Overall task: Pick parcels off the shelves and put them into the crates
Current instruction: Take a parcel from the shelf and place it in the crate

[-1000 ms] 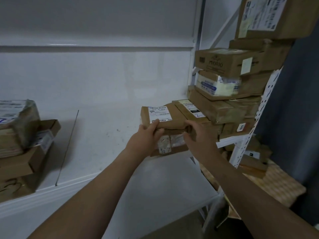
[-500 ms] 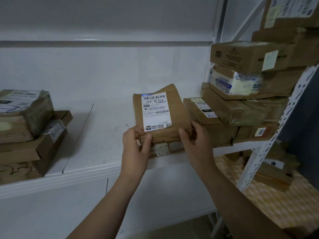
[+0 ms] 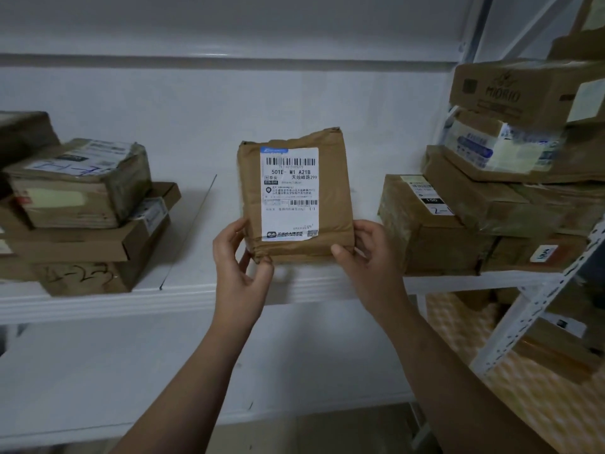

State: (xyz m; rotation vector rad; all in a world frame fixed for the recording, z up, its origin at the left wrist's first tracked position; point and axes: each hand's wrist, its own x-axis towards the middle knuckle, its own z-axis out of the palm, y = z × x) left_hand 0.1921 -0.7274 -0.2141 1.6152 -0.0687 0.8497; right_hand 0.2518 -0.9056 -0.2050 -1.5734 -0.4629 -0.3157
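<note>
A brown paper-wrapped parcel (image 3: 330, 191) with a white shipping label stands upright in front of me, label facing the camera, just above the white shelf (image 3: 183, 293). My left hand (image 3: 240, 260) pinches its lower left corner. My right hand (image 3: 368, 253) grips its lower right corner, thumb on the front. No crate is in view.
A stack of cardboard boxes (image 3: 82, 211) sits on the shelf at the left. Another taller stack of boxes (image 3: 497, 178) fills the right end beside the perforated white upright (image 3: 537, 303). More parcels lie on the lower right shelf (image 3: 537, 388) with a yellow patterned surface.
Both hands have lifted the parcel off the shelf and tipped it upright, so its label now faces me. The view has moved closer and to the left.
</note>
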